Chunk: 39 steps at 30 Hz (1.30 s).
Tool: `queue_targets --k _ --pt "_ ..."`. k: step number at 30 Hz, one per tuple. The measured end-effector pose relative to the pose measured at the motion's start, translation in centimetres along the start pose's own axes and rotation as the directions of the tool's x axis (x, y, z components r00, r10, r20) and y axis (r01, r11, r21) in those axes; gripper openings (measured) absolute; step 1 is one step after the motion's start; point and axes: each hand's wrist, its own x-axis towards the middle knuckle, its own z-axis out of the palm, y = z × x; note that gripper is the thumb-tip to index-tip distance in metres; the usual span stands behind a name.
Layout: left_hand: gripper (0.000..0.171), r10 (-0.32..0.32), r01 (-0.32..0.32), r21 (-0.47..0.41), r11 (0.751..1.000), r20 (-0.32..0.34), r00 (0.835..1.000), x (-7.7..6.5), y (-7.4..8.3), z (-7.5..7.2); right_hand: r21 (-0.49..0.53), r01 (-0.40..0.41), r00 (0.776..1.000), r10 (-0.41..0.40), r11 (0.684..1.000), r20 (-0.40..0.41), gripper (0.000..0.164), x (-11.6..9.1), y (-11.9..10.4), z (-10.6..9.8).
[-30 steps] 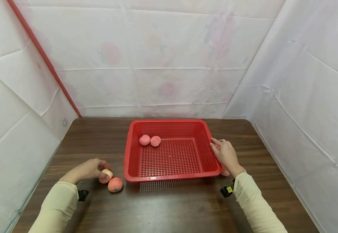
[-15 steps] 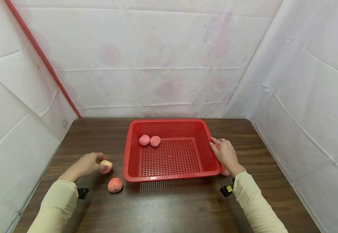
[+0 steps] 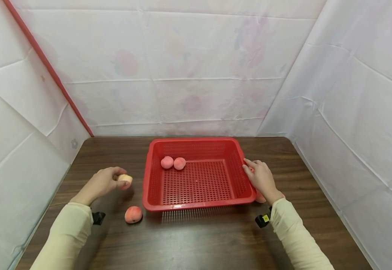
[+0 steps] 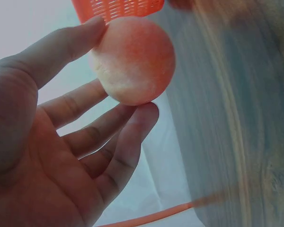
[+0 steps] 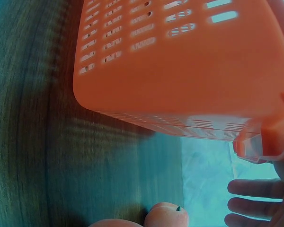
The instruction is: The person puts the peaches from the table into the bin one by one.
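Observation:
My left hand (image 3: 103,183) pinches a pale yellow and pink peach (image 4: 135,61) between thumb and fingertips, raised over the table left of the basket. A second, redder peach (image 3: 133,215) lies on the table in front of that hand. The red plastic basket (image 3: 192,205) stands in the middle, with two pink peaches (image 3: 173,162) inside at its back left. At the basket's right rim is my right hand (image 3: 263,179), thumb by the rim and the other fingers (image 5: 256,188) held straight. Peaches (image 5: 166,215) lie on the table beneath it, partly hidden by the hand.
The dark wooden table (image 3: 189,240) has white patterned sheeting (image 3: 192,75) behind it and on both sides. A red strip (image 3: 47,63) runs down the left back corner. Black wrist cameras (image 3: 263,220) sit under both sleeves.
My left hand has lifted the peach from beside the redder one and carried it up and away toward the back. My right hand and the basket have stayed in place.

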Motion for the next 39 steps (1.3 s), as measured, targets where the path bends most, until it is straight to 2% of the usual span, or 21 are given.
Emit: queue_targets --k 11,27,39 --pt "0.062 0.003 -0.004 -0.016 1.000 -0.082 0.997 0.6 1.1 -0.6 0.002 -0.001 1.000 0.001 1.000 -0.003 0.041 -0.1 -0.1 -0.3" --pt "0.053 0.092 -0.086 0.042 0.995 -0.203 0.975 2.1 4.2 -1.5 -0.012 0.000 1.000 0.000 1.000 0.005 0.041 -0.1 0.1 0.0" --pt "0.053 0.087 -0.082 0.035 0.996 -0.207 0.974 2.5 5.3 -2.1 -0.008 0.001 1.000 -0.001 1.000 0.014 0.042 0.0 0.0 -0.1"
